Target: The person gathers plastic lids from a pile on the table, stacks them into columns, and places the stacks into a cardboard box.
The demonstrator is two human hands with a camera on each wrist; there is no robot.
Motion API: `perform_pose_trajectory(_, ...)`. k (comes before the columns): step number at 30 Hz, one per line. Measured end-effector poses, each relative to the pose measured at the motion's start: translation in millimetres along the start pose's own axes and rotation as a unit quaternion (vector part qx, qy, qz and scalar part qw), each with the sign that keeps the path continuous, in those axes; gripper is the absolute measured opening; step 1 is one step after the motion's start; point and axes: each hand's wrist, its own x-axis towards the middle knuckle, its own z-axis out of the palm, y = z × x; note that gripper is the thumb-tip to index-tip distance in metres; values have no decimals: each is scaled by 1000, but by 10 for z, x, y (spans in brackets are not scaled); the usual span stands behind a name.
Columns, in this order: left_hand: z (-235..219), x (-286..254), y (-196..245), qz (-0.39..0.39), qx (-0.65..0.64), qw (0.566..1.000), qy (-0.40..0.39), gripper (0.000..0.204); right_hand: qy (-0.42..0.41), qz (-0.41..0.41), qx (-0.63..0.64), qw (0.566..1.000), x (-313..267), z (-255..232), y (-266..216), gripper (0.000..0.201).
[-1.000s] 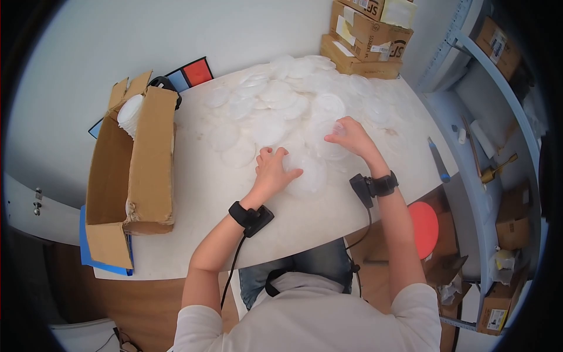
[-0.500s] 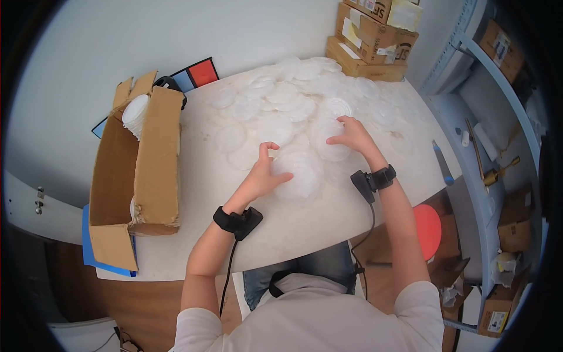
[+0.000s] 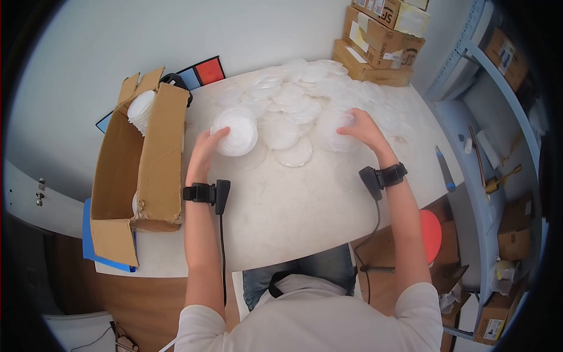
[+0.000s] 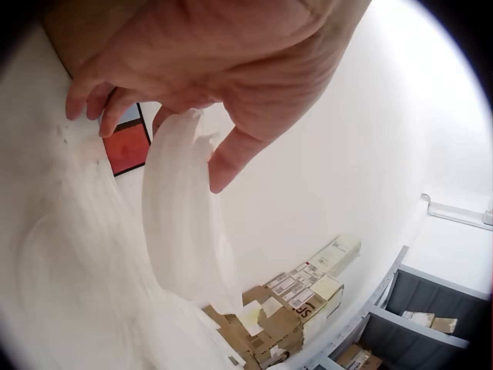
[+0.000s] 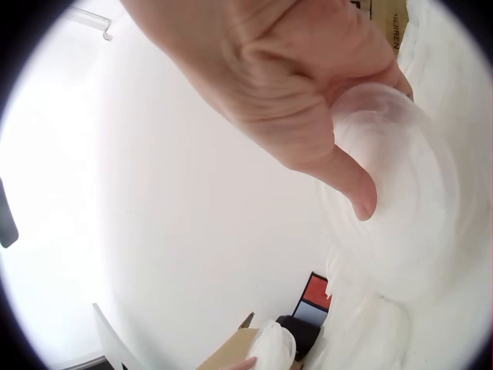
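Between the thumb and fingers of my left hand (image 3: 204,149) is a small stack of round translucent plastic lids (image 3: 238,134), beside the cardboard box. In the left wrist view these lids (image 4: 185,223) are tilted nearly on edge, the thumb against one face. My right hand (image 3: 365,132) pinches a clear round lid (image 3: 332,132) at the right of the pile. The right wrist view shows the thumb lying on the face of this lid (image 5: 408,208), while its other fingers are mostly hidden behind it. Many similar loose lids (image 3: 281,130) lie overlapping across the white table.
The open cardboard box (image 3: 161,164) stands at the table's left, with stacked white lids (image 3: 141,110) at its far end. Taped cartons (image 3: 381,50) are piled at the back right. A blue-handled knife (image 3: 446,170) lies by the right edge, near metal shelving (image 3: 498,193).
My left hand has picked up the stack of lids from the near middle of the table and carried it left, towards the box. The right hand has stayed near the same place.
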Motion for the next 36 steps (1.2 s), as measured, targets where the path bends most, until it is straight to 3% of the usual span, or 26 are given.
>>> perform_pose_trajectory(2, 27, 135, -105, -21, 42, 999, 4, 57, 41, 10, -13, 999, 53, 3, 32, 53)
perform_pose_trajectory(4, 80, 235, -175, -58, 72, 994, -53, 64, 84, 21, -25, 996, 137, 43, 87, 53)
perform_pose_trajectory(6, 123, 302, -235, -47, 119, 991, -45, 66, -17, 49, -114, 992, 224, 102, 158, 54)
perform_pose_trajectory(7, 137, 336, -272, -38, 165, 985, -36, 69, -16, 49, -114, 992, 210, 104, 149, 54)
perform_pose_trajectory(11, 116, 444, -418, -20, 172, 985, -17, 77, 42, 5, -67, 997, 159, 125, 105, 53)
perform_pose_trajectory(13, 156, 369, -405, 11, 167, 984, 53, 78, 65, -6, -40, 997, 124, 77, 101, 52)
perform_pose_trajectory(14, 146, 321, -369, 11, 168, 984, 50, 78, 92, -19, 23, 995, 88, -6, 99, 51)
perform_pose_trajectory(16, 112, 225, -292, 10, 78, 997, 3, 72, 120, -30, 84, 989, -36, -212, 42, 50)
perform_pose_trajectory(18, 74, 133, -252, 21, 33, 999, 16, 68, 96, 27, 228, 968, -237, -463, -84, 44)
perform_pose_trajectory(19, 54, 95, -239, 32, -12, 999, 32, 64, 97, 29, 227, 969, -292, -570, -68, 44)
perform_pose_trajectory(20, 23, 63, -228, 32, -12, 999, 30, 64, -1, 62, 209, 976, -347, -680, -24, 44)
perform_pose_trajectory(21, -17, 32, -215, 38, -101, 994, 0, 62, -100, 95, 188, 972, -391, -753, 24, 43)
perform_pose_trajectory(22, -42, 11, -214, 44, -190, 980, -30, 60, -99, 96, 188, 973, -429, -773, 82, 43)
perform_pose_trajectory(26, -52, -127, -209, 21, -281, 959, -34, 55, -136, 127, 158, 970, -616, -688, 193, 38)
perform_pose_trajectory(29, -4, -210, -182, 1, -220, 975, 35, 49, -167, 116, 149, 968, -738, -640, 77, 39)
perform_pose_trajectory(31, -21, -197, -165, -38, -116, 985, -118, 55, -182, 107, 128, 969, -740, -580, -27, 39)
perform_pose_trajectory(32, 1, -143, -201, -37, -116, 985, -120, 55, -184, 96, 132, 969, -713, -537, -69, 41)
perform_pose_trajectory(34, 65, -13, -320, 9, 81, 995, -59, 67, -184, 87, 136, 970, -608, -395, -134, 43)
perform_pose_trajectory(35, 105, -21, -303, 10, 81, 995, -59, 67, -147, 90, 193, 966, -502, -274, -160, 45)
perform_pose_trajectory(36, 166, -28, -292, 37, 170, 985, 2, 71, -109, 92, 249, 958, -404, -169, -202, 47)
